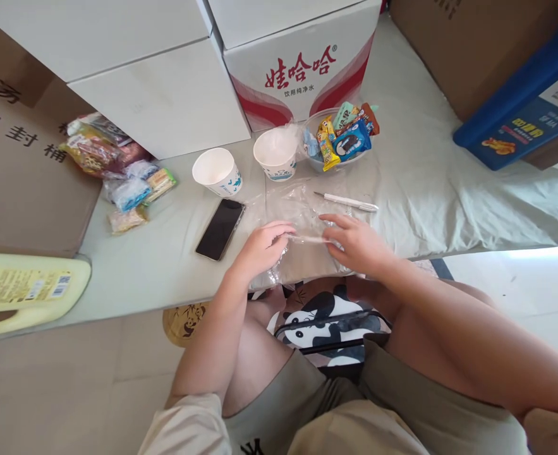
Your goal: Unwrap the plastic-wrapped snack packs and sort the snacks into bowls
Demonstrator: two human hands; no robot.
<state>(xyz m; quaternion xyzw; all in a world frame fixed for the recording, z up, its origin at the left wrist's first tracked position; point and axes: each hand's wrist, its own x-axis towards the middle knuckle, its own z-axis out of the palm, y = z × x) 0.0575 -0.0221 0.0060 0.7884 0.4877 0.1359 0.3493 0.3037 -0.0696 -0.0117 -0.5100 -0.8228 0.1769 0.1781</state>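
A clear plastic bag (297,212) lies flat on the grey cloth-covered surface (165,253) in front of me. My left hand (262,246) pinches its folded edge at the left, fingers curled closed. My right hand (357,243) presses and grips the same edge at the right. Between the two hands runs a thin strip of the bag's rim. A white pen (347,201) lies just beyond my right hand, apart from it.
A black phone (220,229) lies left of the bag. Two paper cups (217,170) (275,154) and a clear bowl of wrapped snacks (342,136) stand behind. More snack packets (117,170) sit at the left. White boxes (302,63), brown cartons and a yellow bottle (23,291) surround the surface.
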